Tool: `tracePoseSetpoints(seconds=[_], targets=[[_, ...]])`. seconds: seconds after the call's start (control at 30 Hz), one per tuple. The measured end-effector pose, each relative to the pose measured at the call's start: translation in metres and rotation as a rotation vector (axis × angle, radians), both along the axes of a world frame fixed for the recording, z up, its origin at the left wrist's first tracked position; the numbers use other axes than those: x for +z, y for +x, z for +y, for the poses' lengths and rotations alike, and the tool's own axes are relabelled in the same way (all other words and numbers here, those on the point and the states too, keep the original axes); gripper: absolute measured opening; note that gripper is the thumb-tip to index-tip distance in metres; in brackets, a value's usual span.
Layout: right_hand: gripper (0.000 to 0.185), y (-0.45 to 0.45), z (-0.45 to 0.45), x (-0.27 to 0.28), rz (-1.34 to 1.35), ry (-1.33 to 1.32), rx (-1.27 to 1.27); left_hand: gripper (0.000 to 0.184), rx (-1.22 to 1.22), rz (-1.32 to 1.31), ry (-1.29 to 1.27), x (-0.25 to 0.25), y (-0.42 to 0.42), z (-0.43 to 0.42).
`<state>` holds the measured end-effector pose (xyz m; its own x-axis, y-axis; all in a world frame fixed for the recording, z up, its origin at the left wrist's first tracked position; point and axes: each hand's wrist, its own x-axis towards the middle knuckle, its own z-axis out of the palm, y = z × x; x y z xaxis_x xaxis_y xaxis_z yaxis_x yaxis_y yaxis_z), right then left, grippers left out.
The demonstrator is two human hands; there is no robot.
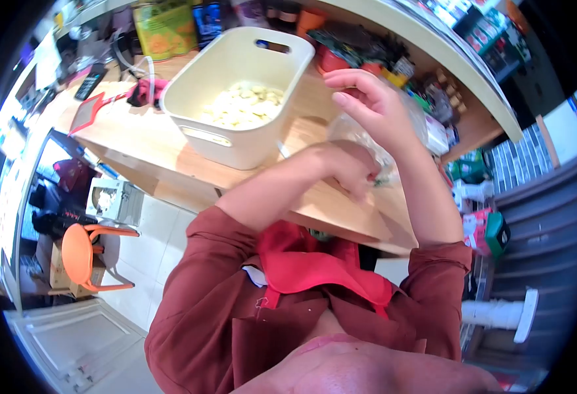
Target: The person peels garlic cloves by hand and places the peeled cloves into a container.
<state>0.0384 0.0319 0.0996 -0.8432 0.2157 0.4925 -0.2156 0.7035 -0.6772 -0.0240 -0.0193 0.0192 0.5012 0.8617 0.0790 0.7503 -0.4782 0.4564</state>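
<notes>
My left hand [351,169] reaches across the wooden table with its fingers curled downward. It is slightly blurred, and what the fingers hold, if anything, is hidden. Just beyond it lies a clear plastic bag [349,130], partly covered by both arms. Above the bag, my right hand [374,105] is raised with curved fingers, the thumb apart from the forefinger and nothing visible between them. To the left stands a cream plastic bin [236,146] with slotted handles. Pale, flat, rounded pieces [246,105] cover part of its bottom.
A red fly swatter [88,113] and a black remote control [91,82] lie on the table's left. Packets and jars crowd the back beneath a shelf [459,59]. An orange stool [81,257] stands on the floor at the left.
</notes>
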Motion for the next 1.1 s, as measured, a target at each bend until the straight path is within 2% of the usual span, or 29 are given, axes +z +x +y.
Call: tracePoseSetpoints(seconds=[0.07, 0.13, 0.2, 0.27, 0.4, 0.43, 0.53, 0.63, 0.73, 0.83, 1.03, 1.1], targets=[[0.019, 0.037, 0.011, -0.01, -0.024, 0.008, -0.038, 0.038, -0.062, -0.03, -0.072, -0.004, -0.001, 0.0], [0.017, 0.068, 0.024, -0.025, -0.029, -0.04, -0.106, 0.036, -0.075, -0.005, -0.005, -0.018, -0.003, 0.002], [0.016, 0.092, 0.032, -0.042, -0.042, -0.218, -0.199, 0.034, 0.031, 0.087, -0.094, -0.01, 0.003, 0.002], [0.015, 0.106, 0.038, -0.049, -0.067, -0.321, -0.263, 0.034, 0.048, -0.091, -0.009, -0.015, 0.001, 0.004], [0.015, 0.11, 0.048, -0.067, 0.153, -0.445, -0.232, 0.039, 0.174, -0.388, 0.156, -0.016, -0.001, 0.017], [0.016, 0.109, 0.049, -0.072, 0.177, -0.455, -0.261, 0.039, 0.273, -0.481, 0.045, -0.011, 0.0, 0.017], [0.017, 0.107, 0.052, -0.094, 0.2, -0.421, -0.326, 0.039, 0.377, -0.611, 0.014, -0.007, 0.001, 0.019], [0.022, 0.11, 0.051, -0.107, 0.126, -0.288, -0.346, 0.033, 0.429, -0.982, -0.118, -0.018, 0.004, 0.027], [0.027, 0.108, 0.051, -0.113, 0.103, -0.223, -0.353, 0.029, 0.425, -1.092, -0.251, -0.016, 0.002, 0.026], [0.032, 0.108, 0.047, -0.112, 0.018, -0.139, -0.36, 0.027, 0.493, -1.165, -0.3, -0.025, 0.002, 0.031], [0.035, 0.101, 0.043, -0.12, 0.007, -0.174, -0.396, 0.032, 0.6, -0.916, -0.221, -0.028, 0.004, 0.033], [0.035, 0.1, 0.041, -0.118, -0.022, -0.122, -0.438, 0.032, 0.583, -0.852, -0.034, -0.037, 0.007, 0.037]])
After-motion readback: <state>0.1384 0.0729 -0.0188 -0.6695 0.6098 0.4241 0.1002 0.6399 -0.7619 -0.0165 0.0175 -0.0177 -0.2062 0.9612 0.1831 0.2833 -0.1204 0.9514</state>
